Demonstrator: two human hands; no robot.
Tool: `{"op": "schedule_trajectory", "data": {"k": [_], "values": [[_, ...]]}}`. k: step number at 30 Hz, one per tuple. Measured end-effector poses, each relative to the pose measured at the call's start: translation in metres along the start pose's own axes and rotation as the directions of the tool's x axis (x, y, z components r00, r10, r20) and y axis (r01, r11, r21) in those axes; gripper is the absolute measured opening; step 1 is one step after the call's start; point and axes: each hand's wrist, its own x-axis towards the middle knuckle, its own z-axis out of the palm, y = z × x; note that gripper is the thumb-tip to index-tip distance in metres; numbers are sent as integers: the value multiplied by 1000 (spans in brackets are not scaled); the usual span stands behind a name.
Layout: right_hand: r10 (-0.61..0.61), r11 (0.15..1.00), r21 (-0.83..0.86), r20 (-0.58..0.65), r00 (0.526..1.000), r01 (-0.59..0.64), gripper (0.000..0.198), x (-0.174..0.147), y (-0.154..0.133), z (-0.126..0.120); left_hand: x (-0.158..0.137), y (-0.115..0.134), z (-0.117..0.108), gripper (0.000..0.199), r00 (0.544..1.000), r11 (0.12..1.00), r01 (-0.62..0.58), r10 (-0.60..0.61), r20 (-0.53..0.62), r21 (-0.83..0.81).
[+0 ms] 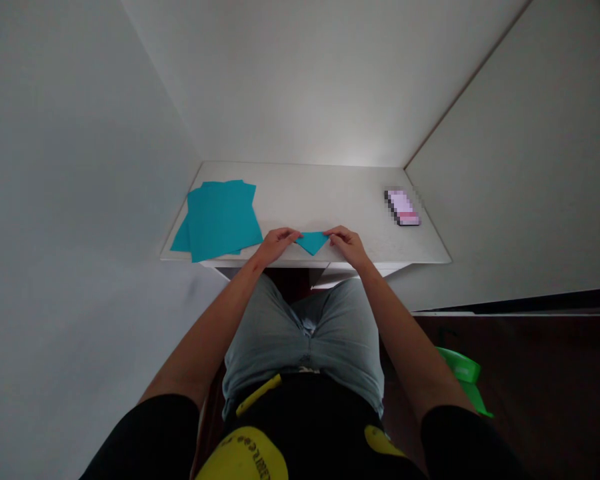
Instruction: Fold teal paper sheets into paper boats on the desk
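A small folded piece of blue paper (313, 242), shaped like a triangle with its tip toward me, is at the front edge of the white table. My left hand (280, 241) pinches its left corner between thumb and fingers. At the opposite corner, my right hand (347, 243) is closed on the paper in the same way. Left of my hands lies a stack of blue paper sheets (223, 220), unevenly piled, with corners sticking out.
The white table (325, 193) stands against walls at the back and both sides. A phone (403, 207), blurred by pixelation, lies at its right end. Under the top there is a drawer front (347, 275). On the dark floor at right sits a green plastic object (463, 373).
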Motion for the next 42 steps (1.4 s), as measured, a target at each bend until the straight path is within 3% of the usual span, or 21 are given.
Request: {"op": "schedule_trajectory", "data": {"k": [6,9,15,19,22,25,29,34,38,42], "values": [[-10,994,105,-86,996,19,57,7,13,5,1,-5,8,53,999,991,-32,31,11,126],[1,991,133,-94,996,12,65,9,15,6,5,-2,17,33,999,985,-45,42,19,169],[4,990,142,-149,989,18,62,3,11,9,11,9,51,12,975,997,-30,45,-220,68],[-19,996,85,-39,999,22,64,2,4,13,10,12,62,18,970,974,-227,226,-86,-1],[-38,999,35,23,999,37,68,1,-1,14,10,9,61,24,952,952,-307,307,-22,-6],[-21,1000,-10,51,998,21,64,-1,-4,14,11,4,57,30,948,949,-316,316,34,-13],[0,999,-41,63,998,2,60,-3,-6,13,11,-3,54,33,969,971,-239,239,68,-2],[-78,990,-107,89,993,88,59,-1,-3,13,14,-7,57,31,968,968,-247,246,49,34],[-86,986,-140,35,996,90,59,2,2,15,16,-3,61,18,947,928,-312,321,-11,202],[17,998,-64,22,1000,-15,65,1,1,17,11,7,63,37,958,893,-266,288,-8,362]]}}
